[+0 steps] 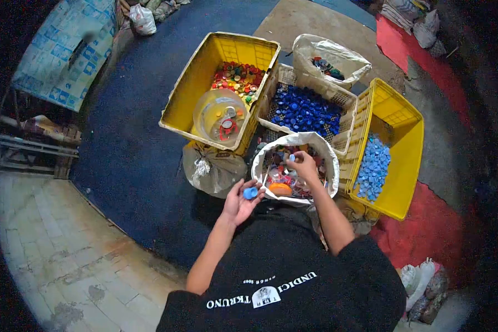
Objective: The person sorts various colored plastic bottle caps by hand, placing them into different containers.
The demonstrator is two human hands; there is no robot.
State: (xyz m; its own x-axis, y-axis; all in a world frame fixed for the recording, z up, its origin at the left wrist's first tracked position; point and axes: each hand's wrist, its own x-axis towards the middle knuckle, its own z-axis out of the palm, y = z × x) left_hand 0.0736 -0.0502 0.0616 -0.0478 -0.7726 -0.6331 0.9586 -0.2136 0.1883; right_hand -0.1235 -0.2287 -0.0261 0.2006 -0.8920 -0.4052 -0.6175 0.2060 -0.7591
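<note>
My left hand (240, 206) is palm up at the left rim of a white sack, its fingers curled round a light blue bottle cap (250, 193). Over the sack's mouth, my right hand (306, 167) pinches a small pale blue cap (292, 158) between thumb and fingertips. Below it the open white sack (332, 169) is filled with mixed caps and plastic bits, among them a round orange lid (280, 189). Part of that pile is hidden by my right hand and forearm.
A yellow crate (185, 88) bears red and yellow caps and a clear round tub (206, 113). Dark blue caps (307, 108) fill a white basket; light blue caps (374, 166) lie in another yellow crate (406, 144). Behind stands a white sack (351, 63); a tied bag (210, 169) sits left.
</note>
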